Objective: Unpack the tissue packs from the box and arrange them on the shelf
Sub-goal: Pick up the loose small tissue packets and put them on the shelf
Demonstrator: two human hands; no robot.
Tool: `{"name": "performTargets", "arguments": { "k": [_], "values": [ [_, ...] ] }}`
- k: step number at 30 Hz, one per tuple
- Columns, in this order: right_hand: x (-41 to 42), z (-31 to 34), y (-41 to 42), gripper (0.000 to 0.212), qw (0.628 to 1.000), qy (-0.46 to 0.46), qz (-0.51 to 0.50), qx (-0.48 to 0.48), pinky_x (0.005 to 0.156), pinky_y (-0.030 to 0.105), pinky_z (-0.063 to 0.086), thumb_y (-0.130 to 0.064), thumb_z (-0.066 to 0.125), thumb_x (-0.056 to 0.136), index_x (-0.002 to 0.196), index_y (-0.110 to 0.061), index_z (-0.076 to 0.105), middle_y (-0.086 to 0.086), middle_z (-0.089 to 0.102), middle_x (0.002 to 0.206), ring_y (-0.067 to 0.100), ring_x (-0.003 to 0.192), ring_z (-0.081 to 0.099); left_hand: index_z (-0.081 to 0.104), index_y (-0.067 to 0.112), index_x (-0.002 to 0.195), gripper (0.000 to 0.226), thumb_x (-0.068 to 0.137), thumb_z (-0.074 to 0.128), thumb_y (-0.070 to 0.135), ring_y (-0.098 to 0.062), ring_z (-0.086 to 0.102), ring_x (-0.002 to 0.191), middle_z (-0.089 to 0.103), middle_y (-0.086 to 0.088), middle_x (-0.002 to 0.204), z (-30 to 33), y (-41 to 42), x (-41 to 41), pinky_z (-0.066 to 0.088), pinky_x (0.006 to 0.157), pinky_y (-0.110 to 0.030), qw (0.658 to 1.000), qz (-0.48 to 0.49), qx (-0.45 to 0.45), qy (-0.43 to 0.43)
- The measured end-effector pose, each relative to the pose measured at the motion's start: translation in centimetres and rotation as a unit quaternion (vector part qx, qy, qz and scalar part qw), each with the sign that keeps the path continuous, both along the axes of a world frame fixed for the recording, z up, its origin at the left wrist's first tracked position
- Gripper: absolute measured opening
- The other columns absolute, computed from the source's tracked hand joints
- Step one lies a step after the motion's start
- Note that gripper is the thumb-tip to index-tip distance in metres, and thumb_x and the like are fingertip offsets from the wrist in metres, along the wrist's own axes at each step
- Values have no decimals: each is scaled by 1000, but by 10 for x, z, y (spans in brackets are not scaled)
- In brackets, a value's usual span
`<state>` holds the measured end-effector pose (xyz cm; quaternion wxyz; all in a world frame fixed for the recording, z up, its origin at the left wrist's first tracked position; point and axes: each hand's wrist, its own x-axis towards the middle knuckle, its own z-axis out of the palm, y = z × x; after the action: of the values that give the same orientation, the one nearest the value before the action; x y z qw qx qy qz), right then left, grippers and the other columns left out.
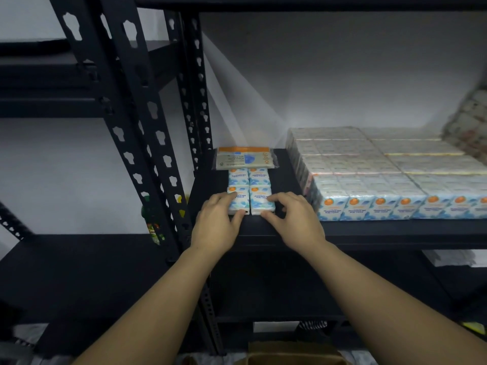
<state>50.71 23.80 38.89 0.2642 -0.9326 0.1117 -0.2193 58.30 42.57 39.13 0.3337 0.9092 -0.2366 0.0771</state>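
Small blue-and-white tissue packs lie flat in two columns on the black shelf (pixel 369 227). My left hand (pixel 217 222) grips the front left pack (pixel 238 200), fingers on its top and thumb at its near edge. My right hand (pixel 292 218) holds the front right pack (pixel 262 201) the same way. Two more small packs (pixel 249 176) lie just behind them. A wider grey pack with an orange strip (pixel 245 158) lies crosswise at the back. The brown cardboard box (pixel 292 354) shows at the bottom edge, below my arms.
A large block of wrapped tissue packs (pixel 390 175) fills the shelf's right side, with another bundle (pixel 469 127) leaning at far right. Black perforated uprights (pixel 158 143) stand left of the packs. A green bottle (pixel 152 222) sits behind the upright on the neighbouring rack.
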Motion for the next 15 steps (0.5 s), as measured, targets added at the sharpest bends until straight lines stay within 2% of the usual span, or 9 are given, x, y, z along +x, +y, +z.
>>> {"name": "performTargets", "arguments": {
  "k": [8,15],
  "values": [
    [-5,2,1,44,1000,8,-6,19,89,35,53,-43,72,93,133,-28,62,-9,65,122,10,108,54,49,21,151,55,100,65,33,-20,47,137,48,-1,152,-1,4,-2,44,110,-37,1000,-18,-3,2],
    [-6,5,5,43,999,18,-24,11,89,34,52,-41,70,96,134,-25,63,-7,66,121,12,108,55,49,20,151,53,101,63,33,-22,46,136,49,-2,152,-1,2,-2,43,111,-41,1000,-20,12,2]
  ]
}}
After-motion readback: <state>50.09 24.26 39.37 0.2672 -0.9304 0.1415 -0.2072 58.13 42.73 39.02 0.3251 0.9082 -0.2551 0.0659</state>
